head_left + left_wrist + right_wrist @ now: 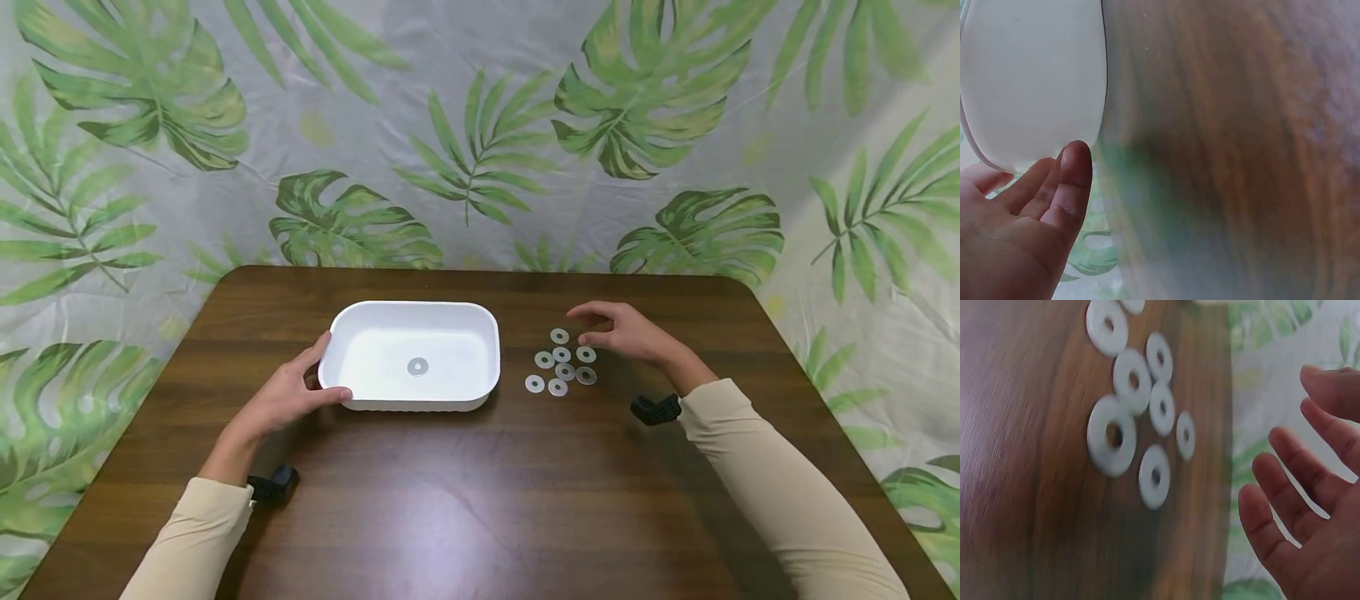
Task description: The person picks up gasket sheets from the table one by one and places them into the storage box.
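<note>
A white rectangular tray point(412, 404) with rounded corners stands on the table, and a single metal washer point(409, 367) lies flat on its floor. My left hand point(283, 400) holds the tray's left end, thumb at the front wall and fingers along the left side. In the left wrist view the fingertips point(1076, 164) meet the tray's edge point(1035, 94). To the right of the tray, several flat washers point(550, 387) lie in a loose cluster, some overlapping. My right hand point(626, 332) hovers at the cluster's right side, fingers apart, nothing between them in the right wrist view.
The dark wooden table point(450, 500) has its far edge just behind the tray. A leaf-print cloth point(480, 150) hangs behind and at both sides. Black bands point(654, 410) are worn on both wrists.
</note>
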### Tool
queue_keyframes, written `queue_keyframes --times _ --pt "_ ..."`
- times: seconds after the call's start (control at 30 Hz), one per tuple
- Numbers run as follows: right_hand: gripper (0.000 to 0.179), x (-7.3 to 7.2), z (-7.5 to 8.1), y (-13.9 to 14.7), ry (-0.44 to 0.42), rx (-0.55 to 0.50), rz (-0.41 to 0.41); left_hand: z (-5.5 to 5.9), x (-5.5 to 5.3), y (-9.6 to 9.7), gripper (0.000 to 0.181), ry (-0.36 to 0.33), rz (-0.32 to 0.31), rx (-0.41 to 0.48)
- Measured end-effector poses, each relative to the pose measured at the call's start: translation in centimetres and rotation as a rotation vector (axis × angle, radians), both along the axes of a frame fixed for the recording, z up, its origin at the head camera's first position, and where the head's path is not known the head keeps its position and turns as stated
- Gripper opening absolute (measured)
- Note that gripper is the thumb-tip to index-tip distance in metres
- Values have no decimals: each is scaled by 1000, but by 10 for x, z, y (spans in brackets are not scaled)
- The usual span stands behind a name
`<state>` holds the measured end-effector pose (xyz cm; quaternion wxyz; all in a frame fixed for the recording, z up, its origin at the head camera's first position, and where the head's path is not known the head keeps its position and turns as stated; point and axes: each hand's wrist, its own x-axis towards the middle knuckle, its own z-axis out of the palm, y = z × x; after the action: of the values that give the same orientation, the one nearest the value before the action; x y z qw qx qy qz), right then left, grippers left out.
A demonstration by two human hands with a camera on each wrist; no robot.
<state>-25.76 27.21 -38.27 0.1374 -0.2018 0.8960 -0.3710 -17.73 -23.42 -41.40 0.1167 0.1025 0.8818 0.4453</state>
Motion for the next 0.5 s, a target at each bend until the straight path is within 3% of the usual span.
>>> queue_keyframes --times 0.5 --pt "44 7 -22 33 -79 0 -97 0 0 1 106 -7 0 7"
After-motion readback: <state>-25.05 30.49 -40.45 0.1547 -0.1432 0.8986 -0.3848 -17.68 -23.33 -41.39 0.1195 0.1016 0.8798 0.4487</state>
